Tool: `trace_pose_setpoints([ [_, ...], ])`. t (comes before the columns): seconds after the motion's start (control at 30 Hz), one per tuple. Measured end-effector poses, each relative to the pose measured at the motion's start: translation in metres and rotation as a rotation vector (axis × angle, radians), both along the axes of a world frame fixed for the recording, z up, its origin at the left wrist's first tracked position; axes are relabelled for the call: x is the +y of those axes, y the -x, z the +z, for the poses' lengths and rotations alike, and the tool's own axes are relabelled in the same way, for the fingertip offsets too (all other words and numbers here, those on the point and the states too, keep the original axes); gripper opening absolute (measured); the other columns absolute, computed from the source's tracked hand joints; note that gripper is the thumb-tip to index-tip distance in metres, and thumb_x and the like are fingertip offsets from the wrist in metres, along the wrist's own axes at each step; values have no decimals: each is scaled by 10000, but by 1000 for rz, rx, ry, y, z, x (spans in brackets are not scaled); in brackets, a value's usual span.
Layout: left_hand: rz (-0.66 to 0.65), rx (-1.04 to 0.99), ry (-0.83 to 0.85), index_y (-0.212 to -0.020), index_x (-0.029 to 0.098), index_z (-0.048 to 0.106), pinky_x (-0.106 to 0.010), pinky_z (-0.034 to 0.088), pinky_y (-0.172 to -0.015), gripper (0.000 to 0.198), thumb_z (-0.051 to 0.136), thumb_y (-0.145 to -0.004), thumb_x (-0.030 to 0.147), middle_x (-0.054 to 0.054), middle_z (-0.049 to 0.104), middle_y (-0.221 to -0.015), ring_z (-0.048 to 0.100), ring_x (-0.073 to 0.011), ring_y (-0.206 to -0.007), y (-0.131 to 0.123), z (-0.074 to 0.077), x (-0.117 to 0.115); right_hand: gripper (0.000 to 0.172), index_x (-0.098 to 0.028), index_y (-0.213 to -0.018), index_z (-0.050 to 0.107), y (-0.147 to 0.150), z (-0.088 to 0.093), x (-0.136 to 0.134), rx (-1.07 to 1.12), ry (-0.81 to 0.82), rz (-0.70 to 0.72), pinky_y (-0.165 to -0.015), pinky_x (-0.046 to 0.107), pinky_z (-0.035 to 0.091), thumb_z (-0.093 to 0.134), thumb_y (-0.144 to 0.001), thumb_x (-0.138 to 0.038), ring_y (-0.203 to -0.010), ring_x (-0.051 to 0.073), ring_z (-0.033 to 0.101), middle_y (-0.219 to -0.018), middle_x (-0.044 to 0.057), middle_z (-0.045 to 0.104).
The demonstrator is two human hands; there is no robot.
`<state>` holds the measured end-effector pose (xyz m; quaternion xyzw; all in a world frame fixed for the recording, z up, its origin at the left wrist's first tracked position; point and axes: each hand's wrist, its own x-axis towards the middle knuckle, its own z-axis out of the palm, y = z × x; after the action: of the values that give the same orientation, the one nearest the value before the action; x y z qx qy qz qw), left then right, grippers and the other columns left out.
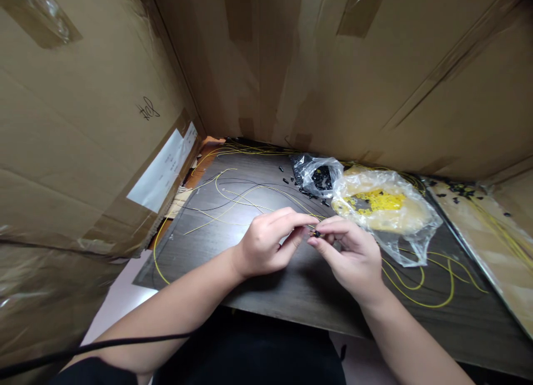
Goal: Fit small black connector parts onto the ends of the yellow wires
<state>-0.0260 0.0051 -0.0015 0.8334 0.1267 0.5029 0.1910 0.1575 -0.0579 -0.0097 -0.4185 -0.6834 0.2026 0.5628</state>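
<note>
My right hand (352,254) pinches a small black plastic piece (316,234) between thumb and fingertips, low over the dark table. Facing it, my left hand (277,240) has its thumb and index finger brought together right beside the piece. What the left fingertips grip is too small to make out. Thin yellow wires (266,188) and black wires run across the table behind my hands, some toward the fingertips. Just beyond my right hand lies an opened clear plastic bag (416,238) with small yellow parts (381,200) in it.
A second clear bag (306,171) holds small black parts, with several loose ones (306,193) beside it. Cardboard walls (266,68) enclose the dark table (200,251) at the back and sides. More yellow wires (441,306) curl at right. A black cord (125,340) crosses my left forearm.
</note>
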Motion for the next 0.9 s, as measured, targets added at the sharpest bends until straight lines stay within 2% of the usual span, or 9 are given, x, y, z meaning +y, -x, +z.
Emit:
trace_pose_setpoints([
  [0.17,-23,-28,152,-1237,166,573,-172,447,-540,339,587,-910,80,-6,657,-802,494,-54,-562,-1,-2,-1,265,-211,-1012,666,-1,1,2,-60,-65,-22,-600,278,492,750,-819,-49,-666,115,592,-881,25,677],
  [0.33,-122,-13,370,-1184,167,578,-153,381,-498,262,589,-927,115,14,600,-769,465,-39,-554,-2,0,-1,276,-208,-1024,663,-2,3,4,-147,-135,-51,-639,286,513,724,-828,-24,-702,127,611,-883,31,682],
  [0.5,-178,-19,542,-1131,165,586,-170,400,-528,184,591,-948,185,-2,597,-784,507,-58,-598,-3,0,0,259,-200,-1027,666,-4,3,6,-213,-142,-59,-633,275,510,709,-841,-24,-712,125,614,-899,40,678],
  [0.9,-192,-57,746,-1078,147,606,-201,467,-596,192,633,-937,274,-31,627,-824,586,-90,-674,-4,-1,3,234,-209,-1010,662,0,2,7,-170,-125,-39,-627,290,498,706,-847,-46,-708,143,601,-867,42,671],
])
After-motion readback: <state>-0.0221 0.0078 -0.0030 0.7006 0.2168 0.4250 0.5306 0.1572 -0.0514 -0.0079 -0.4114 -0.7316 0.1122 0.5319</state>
